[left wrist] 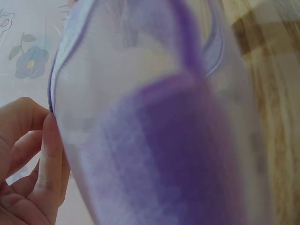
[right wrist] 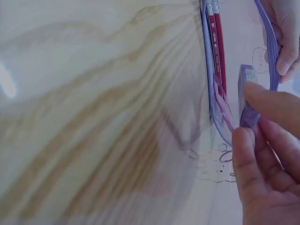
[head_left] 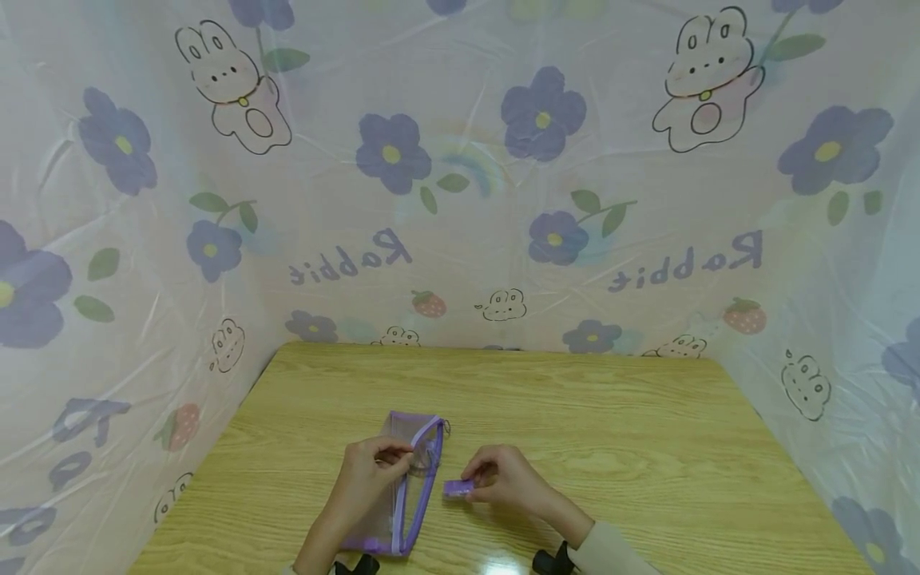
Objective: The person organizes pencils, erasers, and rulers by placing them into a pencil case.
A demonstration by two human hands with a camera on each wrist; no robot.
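A see-through mesh pencil case (head_left: pixel 404 511) with purple zip edges lies on the table, its mouth held apart. My left hand (head_left: pixel 374 471) pinches one edge of the opening between thumb and fingers; the left wrist view shows the fingertips (left wrist: pixel 49 126) at that rim. Just right of the opening, my right hand (head_left: pixel 506 479) holds a small purple block (head_left: pixel 458 488) between thumb and fingers. Up close, the block (right wrist: pixel 248 93) has a pale printed label at one end. Red pencils (right wrist: pixel 216 47) and a pink item (right wrist: pixel 222 103) show inside the case.
The wood-grain table (head_left: pixel 611 447) extends to both sides and behind the case. A printed curtain (head_left: pixel 460 200) with rabbits and flowers hangs around its back and sides. A small ring (head_left: pixel 447 428) hangs at the far end of the case.
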